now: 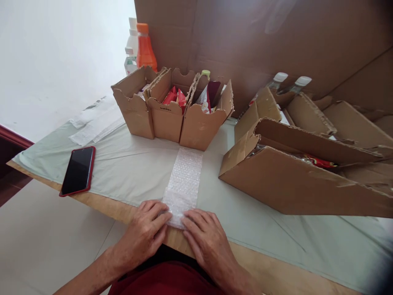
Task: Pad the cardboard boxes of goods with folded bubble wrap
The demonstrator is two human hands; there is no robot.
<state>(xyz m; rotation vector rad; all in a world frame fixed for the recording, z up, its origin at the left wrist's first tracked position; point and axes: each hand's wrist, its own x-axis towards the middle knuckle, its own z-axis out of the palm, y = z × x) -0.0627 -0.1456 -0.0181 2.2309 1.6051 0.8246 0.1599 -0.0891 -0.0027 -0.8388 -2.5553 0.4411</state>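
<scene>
A narrow strip of bubble wrap [186, 174] lies lengthwise on the cloth, its near end doubled over into a thicker layer at the table's front edge. My left hand [150, 223] grips the left side of that folded end, fingers bent and thumb below. On the opposite side my right hand [202, 231] has its fingertips curled onto the same fold, with the thumb under the edge. Whether anything lies inside the fold cannot be made out. The strip's far end reaches the base of the cardboard bins.
Three cardboard bins [166, 123] with packets stand behind the strip. Larger cardboard boxes [294, 184] fill the right. A red-cased phone [78, 170] lies left, near more bubble wrap sheets [98, 123]. An orange bottle [145, 49] stands behind. Pale green cloth [129, 164] covers the table.
</scene>
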